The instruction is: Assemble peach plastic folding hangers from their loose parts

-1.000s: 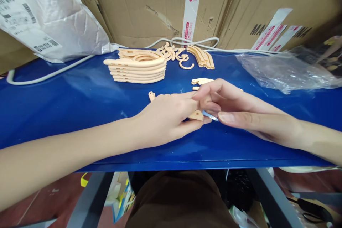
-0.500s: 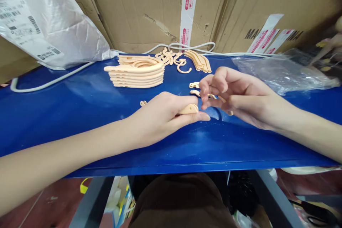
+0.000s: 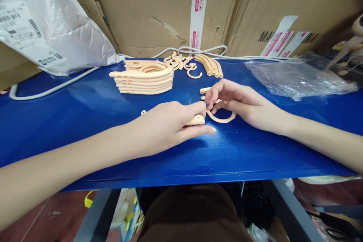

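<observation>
My left hand point(image 3: 176, 128) is closed around a pale beige plastic hanger arm point(image 3: 196, 120). The arm's rounded end sticks out between thumb and forefinger; most of it is hidden in the palm. My right hand point(image 3: 235, 100) is closed, with its fingertips on a beige hanger hook point(image 3: 222, 119) and close beside my left forefinger. The hook's curve hangs below the fingers, and its near end is hidden between the hands. Just behind my right fingers lie small beige pieces point(image 3: 204, 90), partly covered.
A stack of beige hanger parts point(image 3: 143, 83) stands at the back left of the blue table point(image 3: 181, 166). Behind it are loose hooks point(image 3: 194, 73) and curved arms point(image 3: 209, 65). Clear plastic bags point(image 3: 300, 77), a white parcel point(image 3: 56, 26), a cable point(image 3: 56, 90) and cardboard boxes point(image 3: 153, 7) surround them.
My right hand has turned over and dropped slightly, bringing its fingertips against my left forefinger. The hook's curve now shows beneath it. My left hand has shifted slightly left.
</observation>
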`<state>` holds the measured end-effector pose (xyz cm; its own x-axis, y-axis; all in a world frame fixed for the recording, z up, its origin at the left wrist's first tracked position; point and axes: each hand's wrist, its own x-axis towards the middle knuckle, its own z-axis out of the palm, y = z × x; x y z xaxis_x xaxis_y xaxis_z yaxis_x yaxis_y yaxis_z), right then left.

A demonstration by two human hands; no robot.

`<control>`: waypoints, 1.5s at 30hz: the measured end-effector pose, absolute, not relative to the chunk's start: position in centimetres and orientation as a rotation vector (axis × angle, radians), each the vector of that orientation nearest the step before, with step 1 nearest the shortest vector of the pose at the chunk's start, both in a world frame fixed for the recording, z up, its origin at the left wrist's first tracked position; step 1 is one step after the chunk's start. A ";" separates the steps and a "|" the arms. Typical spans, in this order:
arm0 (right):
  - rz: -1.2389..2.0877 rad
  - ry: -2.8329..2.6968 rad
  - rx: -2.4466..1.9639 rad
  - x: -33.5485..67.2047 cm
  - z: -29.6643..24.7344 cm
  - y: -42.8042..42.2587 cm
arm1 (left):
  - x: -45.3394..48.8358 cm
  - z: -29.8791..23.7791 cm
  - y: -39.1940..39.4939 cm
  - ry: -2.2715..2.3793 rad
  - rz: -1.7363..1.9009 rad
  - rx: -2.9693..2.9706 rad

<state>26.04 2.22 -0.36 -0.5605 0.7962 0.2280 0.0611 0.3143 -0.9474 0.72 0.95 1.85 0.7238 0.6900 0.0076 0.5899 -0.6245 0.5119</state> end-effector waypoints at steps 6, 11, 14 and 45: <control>0.847 -2.234 -0.787 26.6 -0.3 2.1 | 0.5 0.7 1.3 0.888 0.410 2.530; 0.203 -2.518 -0.892 27.0 0.5 1.5 | 0.6 0.1 1.1 0.976 0.521 2.501; -0.004 -2.596 -0.879 27.0 0.8 1.2 | 0.7 -0.5 1.1 0.946 0.635 2.532; 0.184 -2.589 -0.681 26.7 1.3 1.0 | 0.9 1.1 0.6 0.920 0.666 2.357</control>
